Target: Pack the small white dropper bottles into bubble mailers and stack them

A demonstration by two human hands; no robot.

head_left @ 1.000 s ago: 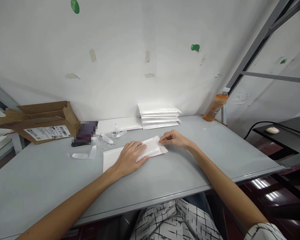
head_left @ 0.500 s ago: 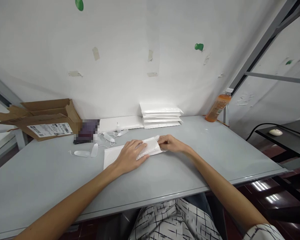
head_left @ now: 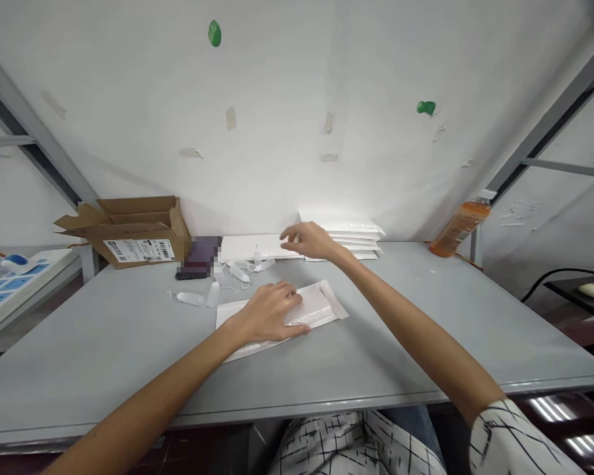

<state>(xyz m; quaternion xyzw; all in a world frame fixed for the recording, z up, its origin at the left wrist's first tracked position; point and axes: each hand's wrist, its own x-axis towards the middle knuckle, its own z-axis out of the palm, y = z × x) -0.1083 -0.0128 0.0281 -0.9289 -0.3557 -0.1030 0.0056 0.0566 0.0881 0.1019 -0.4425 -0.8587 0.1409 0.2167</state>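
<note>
A white bubble mailer [head_left: 317, 307] lies on the grey table, slightly tilted, with its flap end to the right. My left hand [head_left: 272, 313] rests flat on the mailer, fingers stretched out over it. My right hand [head_left: 309, 241] hovers above the table's back part, fingers loosely bent and apart, with nothing in them. Behind it is a stack of white padded mailers [head_left: 356, 231], partly covered by the hand. To its left lie flat white mailers [head_left: 247, 245]. Several small white tags with loops [head_left: 239, 273] are scattered left of the middle.
An open cardboard box [head_left: 143, 231] stands at the back left beside a dark, pixelated flat object [head_left: 198, 258]. At the back right, a bottle of orange drink [head_left: 460, 227] leans by the metal frame. The white wall [head_left: 277, 99] closes off the table's back.
My right hand has left the mailer's open end and moved up and left toward the back of the table. My left hand stays on the mailer. The view has turned left.
</note>
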